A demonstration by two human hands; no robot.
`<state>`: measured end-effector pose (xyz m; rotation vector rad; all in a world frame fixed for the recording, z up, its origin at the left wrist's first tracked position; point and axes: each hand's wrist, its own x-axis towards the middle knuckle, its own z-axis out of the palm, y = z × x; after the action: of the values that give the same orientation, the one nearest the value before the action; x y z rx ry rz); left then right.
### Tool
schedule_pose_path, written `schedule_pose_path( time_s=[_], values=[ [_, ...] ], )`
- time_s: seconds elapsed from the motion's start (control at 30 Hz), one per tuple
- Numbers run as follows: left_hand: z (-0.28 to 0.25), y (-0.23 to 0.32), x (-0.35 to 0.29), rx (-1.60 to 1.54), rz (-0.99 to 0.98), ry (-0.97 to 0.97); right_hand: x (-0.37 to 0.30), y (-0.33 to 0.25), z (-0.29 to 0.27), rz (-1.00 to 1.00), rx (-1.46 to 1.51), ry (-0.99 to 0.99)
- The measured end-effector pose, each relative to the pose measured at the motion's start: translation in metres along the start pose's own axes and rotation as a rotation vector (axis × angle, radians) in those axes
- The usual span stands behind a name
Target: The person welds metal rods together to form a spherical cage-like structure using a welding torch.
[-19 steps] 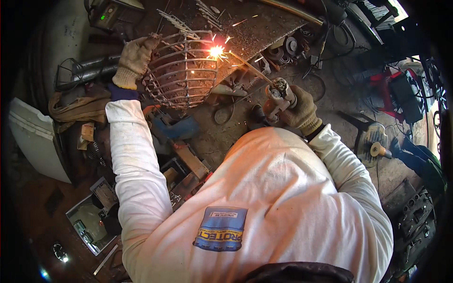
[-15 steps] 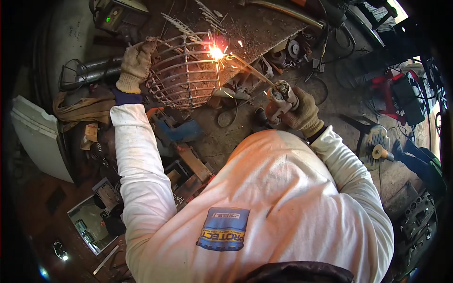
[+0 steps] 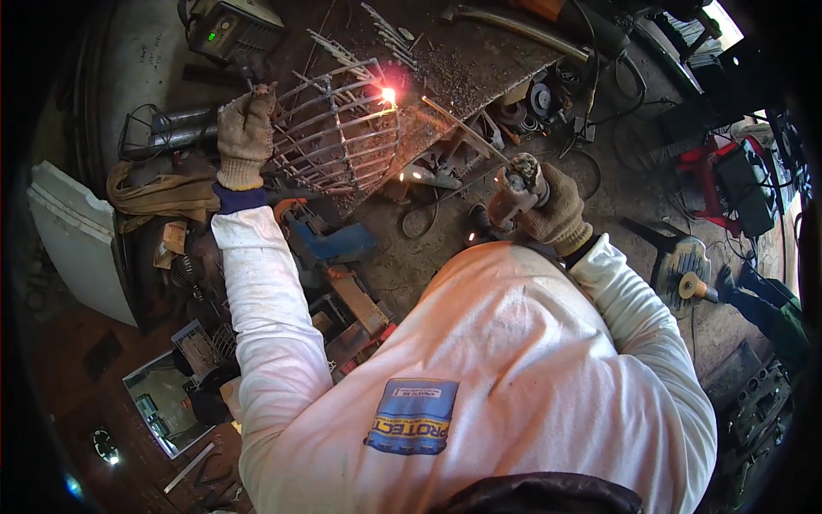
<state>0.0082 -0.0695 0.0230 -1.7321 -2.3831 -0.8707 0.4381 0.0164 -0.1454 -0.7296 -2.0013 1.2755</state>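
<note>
A bowl-shaped metal cage sits by the front edge of a dark, gritty desk, with a bright glowing spot on its right side. Beside the cage, the gloved left hand has its fingers curled near the left rim; whether they grip a bar, I cannot tell. The gloved right hand is well to the right, its fingers wrapped around a bulky holder. From this a thin rod points back toward the cage, its tip apart from the glow. Loose sticks are scattered across the desk beyond, among dark crumbs, and a box with a small green display stands at the far left. Discs and scrap crowd together below the desk's slanting edge. A blue metal part is nearer the person, and a brown cloth lies to the left. Across the worn floor at right are a red frame and another person's legs.
</note>
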Motion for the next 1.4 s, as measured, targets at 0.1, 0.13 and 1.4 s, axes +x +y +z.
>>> schedule_pose_path(
  time_s=[0.1, 0.13, 1.4],
  values=[
    [-0.004, 0.009, -0.001, 0.021, -0.008, -0.007, 0.0, -0.006, -0.003, 0.017, 0.018, -0.016],
    [-0.005, 0.013, 0.0, 0.055, -0.048, -0.027, 0.001, -0.008, -0.004, 0.019, 0.014, -0.017],
    [0.001, 0.005, -0.012, -0.021, 0.051, 0.054, 0.023, -0.006, 0.014, -0.047, -0.051, -0.028]
  ],
)
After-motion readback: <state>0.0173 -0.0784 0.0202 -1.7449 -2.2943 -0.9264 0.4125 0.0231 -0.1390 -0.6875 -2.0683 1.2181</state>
